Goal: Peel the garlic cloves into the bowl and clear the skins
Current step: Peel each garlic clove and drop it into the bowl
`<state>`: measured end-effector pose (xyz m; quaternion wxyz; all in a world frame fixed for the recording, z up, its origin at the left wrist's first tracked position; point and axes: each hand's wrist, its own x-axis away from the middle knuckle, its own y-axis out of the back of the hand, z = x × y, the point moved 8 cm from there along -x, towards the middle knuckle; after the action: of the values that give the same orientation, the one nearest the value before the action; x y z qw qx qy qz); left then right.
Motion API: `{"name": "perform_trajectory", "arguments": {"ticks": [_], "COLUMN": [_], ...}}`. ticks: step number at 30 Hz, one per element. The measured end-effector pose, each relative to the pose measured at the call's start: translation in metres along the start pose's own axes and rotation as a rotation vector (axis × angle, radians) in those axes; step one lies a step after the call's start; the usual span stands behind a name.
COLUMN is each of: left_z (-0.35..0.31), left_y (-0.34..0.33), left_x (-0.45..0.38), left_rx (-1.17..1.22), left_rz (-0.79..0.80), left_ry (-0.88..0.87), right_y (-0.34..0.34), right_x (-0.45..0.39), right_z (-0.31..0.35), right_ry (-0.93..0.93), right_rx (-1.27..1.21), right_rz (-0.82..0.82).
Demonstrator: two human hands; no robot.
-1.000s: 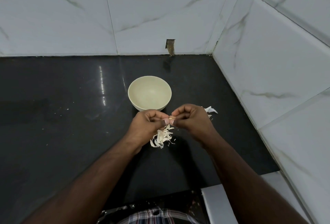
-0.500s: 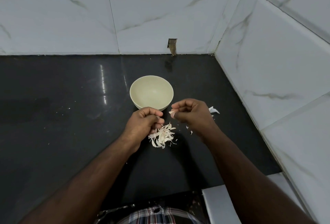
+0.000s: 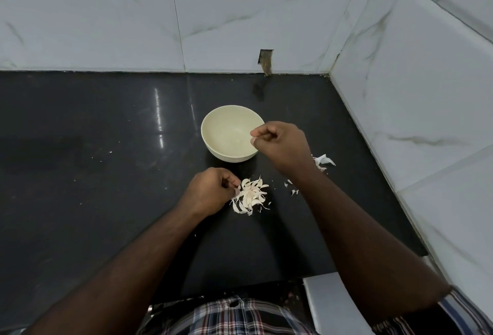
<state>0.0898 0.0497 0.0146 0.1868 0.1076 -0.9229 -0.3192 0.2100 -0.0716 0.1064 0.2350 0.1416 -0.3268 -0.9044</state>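
Plaid shirt fabric (image 3: 234,316) fills the near edge of your view, and both your bare forearms reach out from it over the black countertop (image 3: 93,174). Your left hand (image 3: 210,192) is low, its fingers curled and its fingertips pinching at the left edge of the pile of garlic skins (image 3: 250,196) that lies on the counter — a thin pale scrap sits between thumb and finger there. A few loose flakes (image 3: 290,188) lie just right of the pile, under your right forearm. Your right hand (image 3: 280,142) is further out, raised over the right rim of the cream bowl (image 3: 226,131), fingers curled with thumb and forefinger pressed together at the tip; whether a clove is between them you cannot tell — it is too small to make out. Behind that wrist lies a second small heap of skins (image 3: 324,161). White marble-veined wall tiles (image 3: 133,14) close the corner beyond.
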Motion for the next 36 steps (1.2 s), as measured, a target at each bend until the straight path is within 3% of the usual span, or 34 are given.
{"name": "perform_trajectory", "arguments": {"ticks": [7, 18, 28, 36], "left_z": [0.004, 0.0, -0.007, -0.016], "left_y": [-0.007, -0.01, -0.005, -0.017], "left_x": [-0.002, 0.0, -0.001, 0.004], "left_rx": [-0.079, -0.091, -0.022, 0.265], "left_rz": [0.053, 0.014, 0.013, 0.083], "left_ry": [0.027, 0.004, -0.021, -0.017], "right_y": [-0.041, -0.057, -0.041, -0.038], "right_x": [0.05, 0.065, 0.06, 0.065], "right_z": [-0.055, -0.054, -0.07, -0.066], "right_ry": [-0.125, -0.139, -0.264, -0.368], "right_rx": [0.202, 0.316, 0.021, -0.397], "right_rz": [0.358, 0.342, 0.304, 0.245]}}
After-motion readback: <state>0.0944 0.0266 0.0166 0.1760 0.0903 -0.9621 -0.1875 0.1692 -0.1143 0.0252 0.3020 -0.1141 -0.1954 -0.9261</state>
